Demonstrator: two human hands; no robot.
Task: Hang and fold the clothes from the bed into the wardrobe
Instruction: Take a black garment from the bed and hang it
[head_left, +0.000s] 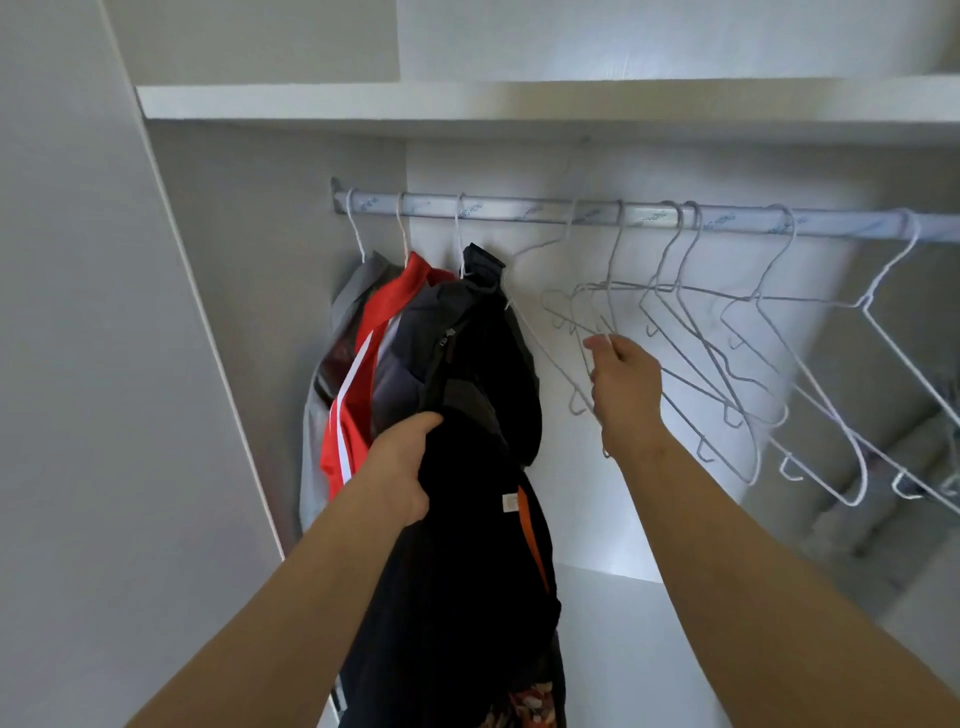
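My left hand grips a black garment with an orange strip, holding it up in front of the wardrobe. My right hand pinches the lower bar of an empty white wire hanger that hangs from the rail. On the rail's left end hang a grey garment, a red garment with white stripes and a dark jacket, each on its own hanger.
Several more empty white wire hangers hang along the rail to the right. A white shelf runs above the rail. The wardrobe's side panel stands at the left, and a white lower surface lies below.
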